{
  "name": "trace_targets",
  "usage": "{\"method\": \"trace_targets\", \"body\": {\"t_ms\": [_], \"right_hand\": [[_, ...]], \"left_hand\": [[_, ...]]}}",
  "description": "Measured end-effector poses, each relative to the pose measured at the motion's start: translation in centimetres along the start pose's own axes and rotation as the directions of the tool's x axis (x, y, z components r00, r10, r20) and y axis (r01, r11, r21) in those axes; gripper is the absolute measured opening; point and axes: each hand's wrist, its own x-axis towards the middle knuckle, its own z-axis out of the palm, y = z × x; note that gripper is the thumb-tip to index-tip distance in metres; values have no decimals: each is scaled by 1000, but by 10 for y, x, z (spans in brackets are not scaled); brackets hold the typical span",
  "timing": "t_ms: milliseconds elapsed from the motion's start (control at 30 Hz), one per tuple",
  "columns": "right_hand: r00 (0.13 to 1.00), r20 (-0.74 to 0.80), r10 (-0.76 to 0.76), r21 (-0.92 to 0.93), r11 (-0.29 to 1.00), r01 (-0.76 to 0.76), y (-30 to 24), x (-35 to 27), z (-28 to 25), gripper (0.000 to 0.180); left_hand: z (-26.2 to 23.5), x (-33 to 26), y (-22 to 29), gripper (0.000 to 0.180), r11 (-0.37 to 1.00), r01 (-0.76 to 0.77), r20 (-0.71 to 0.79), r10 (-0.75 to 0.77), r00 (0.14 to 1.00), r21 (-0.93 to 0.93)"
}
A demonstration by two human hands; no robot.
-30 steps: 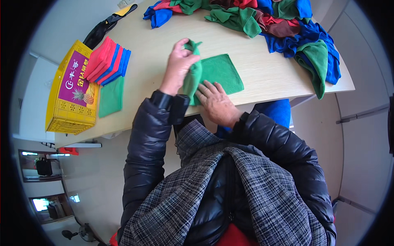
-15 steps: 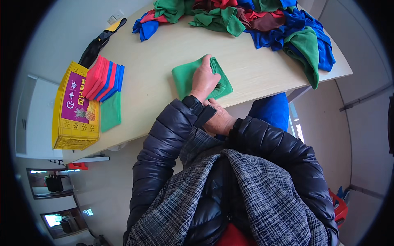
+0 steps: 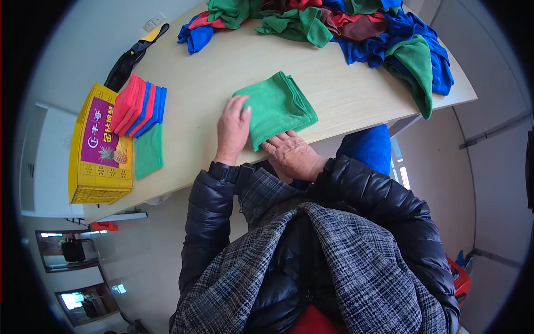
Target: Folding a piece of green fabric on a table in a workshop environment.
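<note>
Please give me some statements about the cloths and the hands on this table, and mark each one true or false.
1. The left hand lies flat on the folded green cloth. True.
2. The right hand holds a blue cloth in the air. False: it rests at the green cloth's near edge.
3. The yellow crate holds upright red and blue cloths. True.
4. The pile of loose cloths lies on the floor. False: it lies at the far side of the table.
</note>
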Motion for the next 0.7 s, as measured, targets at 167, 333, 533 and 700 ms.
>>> {"method": "trace_targets", "body": {"t_ms": [167,333,533,700], "right_hand": [[998,-44,-49,-71,996,46,-5,-3,-8,38],[777,620,110,240,916,-321,-22,25,-79,34],[926,142,350,211,903,-374,19,64,-42,43],[971,-70,229,-187,953,-238,67,73,7,52]], "left_hand": [[14,-24,-17,47,993,-73,113,63,992,89],[19,-31,-22,58,980,-72,189,37,981,183],[20,-28,-2,67,929,-96,235,10,972,357],[17,-27,4,69,925,-66,252,-33,967,374]]}}
